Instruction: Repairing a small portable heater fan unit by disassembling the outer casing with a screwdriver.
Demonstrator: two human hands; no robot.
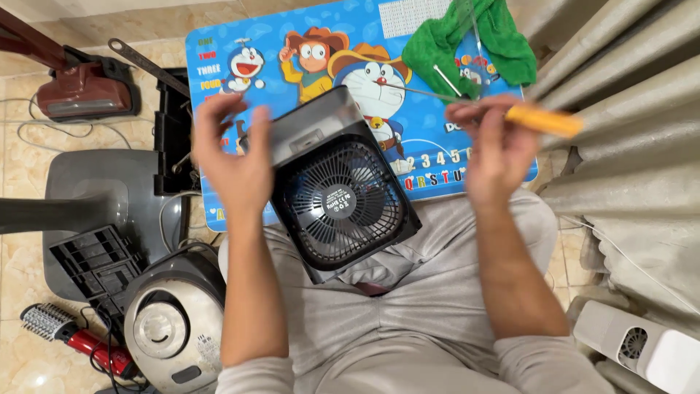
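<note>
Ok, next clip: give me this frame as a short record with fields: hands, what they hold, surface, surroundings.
left hand: left hand grips the upper left edge of the black fan unit
right hand: right hand holds a screwdriver by its orange handle, shaft pointing left over the fan unit
fan unit: tilted, round grille facing up, resting on the lap and the table's near edge
surface: blue cartoon table
on table: green cloth at far right
floor left: rice cooker, red hairbrush, dark red vacuum
lower right: white fan device
</note>
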